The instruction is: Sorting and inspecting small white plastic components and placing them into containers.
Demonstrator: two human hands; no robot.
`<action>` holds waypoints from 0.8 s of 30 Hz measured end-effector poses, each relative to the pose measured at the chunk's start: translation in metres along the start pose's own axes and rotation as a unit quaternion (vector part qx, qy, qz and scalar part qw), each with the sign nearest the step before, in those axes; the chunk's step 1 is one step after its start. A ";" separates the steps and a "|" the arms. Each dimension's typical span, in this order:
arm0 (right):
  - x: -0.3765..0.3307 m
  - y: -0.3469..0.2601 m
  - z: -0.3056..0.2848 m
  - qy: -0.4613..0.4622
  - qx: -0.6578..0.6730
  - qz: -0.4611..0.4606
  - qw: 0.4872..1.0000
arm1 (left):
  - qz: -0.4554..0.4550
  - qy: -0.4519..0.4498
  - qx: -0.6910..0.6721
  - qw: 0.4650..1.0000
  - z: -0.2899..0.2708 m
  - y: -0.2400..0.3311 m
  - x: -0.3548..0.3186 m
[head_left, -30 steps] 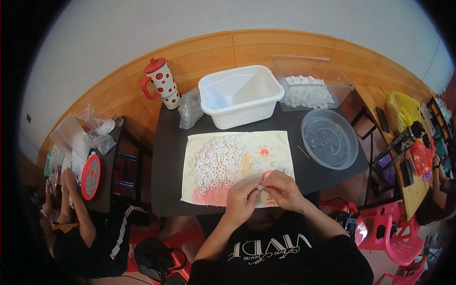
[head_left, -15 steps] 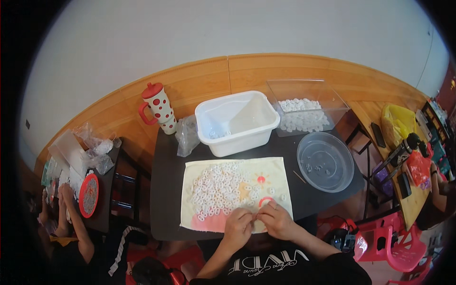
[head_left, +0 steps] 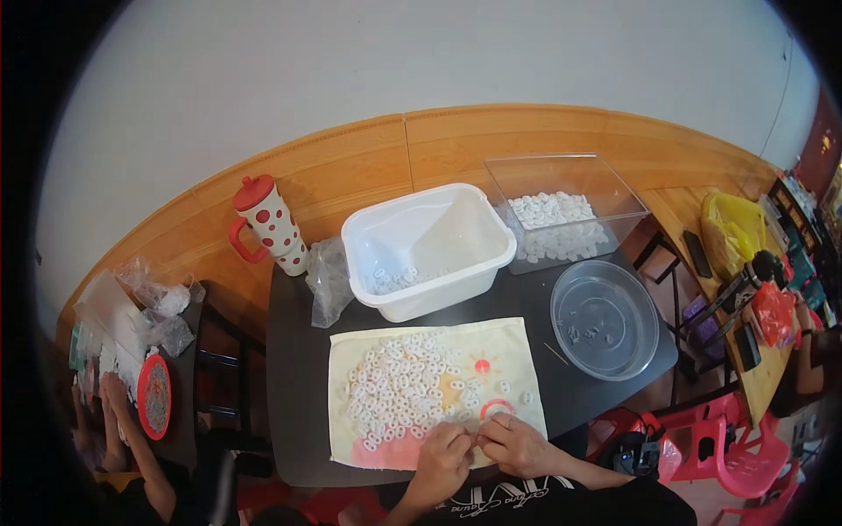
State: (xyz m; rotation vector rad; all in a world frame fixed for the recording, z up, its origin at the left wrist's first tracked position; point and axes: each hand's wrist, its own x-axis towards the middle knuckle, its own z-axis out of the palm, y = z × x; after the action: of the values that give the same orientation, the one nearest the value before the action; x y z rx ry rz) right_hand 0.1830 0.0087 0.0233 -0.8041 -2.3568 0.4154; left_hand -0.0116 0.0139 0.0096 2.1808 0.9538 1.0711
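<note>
Close together over the near edge of a pale yellow cloth (head_left: 504,342), my left hand (head_left: 445,456) and my right hand (head_left: 519,445) have their fingertips pinched and almost meeting. Whatever sits between the fingers is too small and covered to make out. On the cloth's left half lies a loose heap of small white oval pieces (head_left: 399,381) with two holes each. A few more white pieces (head_left: 503,387) are scattered to the right of the heap, just beyond my right hand.
Behind the cloth stands a white tub (head_left: 412,302) holding some pieces, beside a clear plastic bin (head_left: 627,215) of white pieces. A round clear tray (head_left: 614,324) and thin sticks (head_left: 556,353) lie right. A dotted tumbler (head_left: 274,230) stands left. Another person's hands (head_left: 114,399) work at a table farther left.
The whole view has shifted, so the table and cloth sit lower in the picture. My hands keep their pinched pose over the cloth's near edge.
</note>
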 end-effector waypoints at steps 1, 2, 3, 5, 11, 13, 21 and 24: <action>-0.002 0.003 0.002 0.003 -0.007 -0.007 1.000 | -0.004 -0.003 -0.003 1.000 0.000 0.000 0.001; -0.004 0.004 0.003 0.006 -0.014 -0.015 1.000 | 0.003 -0.020 0.013 1.000 0.000 0.001 0.004; -0.006 0.004 0.004 0.004 -0.012 -0.011 1.000 | 0.010 -0.036 0.029 0.999 -0.001 0.001 0.005; -0.006 0.006 0.003 -0.011 -0.001 -0.016 1.000 | 0.003 -0.044 0.024 0.999 -0.001 -0.001 0.005; -0.002 -0.001 0.004 0.031 0.004 0.003 1.000 | -0.012 -0.003 -0.015 1.000 -0.003 -0.001 0.002; -0.005 -0.002 0.007 0.035 -0.011 0.007 0.999 | -0.058 0.011 -0.027 0.998 -0.003 0.004 0.004; 0.008 0.033 -0.056 0.187 -0.289 -0.048 0.938 | -0.057 0.017 -0.058 0.997 -0.002 0.001 -0.006; 0.076 0.072 -0.137 0.287 -0.319 -0.075 0.900 | -0.033 0.034 -0.056 0.997 -0.001 0.001 -0.009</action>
State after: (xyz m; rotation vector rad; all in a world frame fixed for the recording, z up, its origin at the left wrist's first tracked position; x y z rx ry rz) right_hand 0.2539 0.1253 0.1283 -0.8637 -1.9504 -0.6252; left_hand -0.0163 0.0063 0.0071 2.0212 0.9653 1.1455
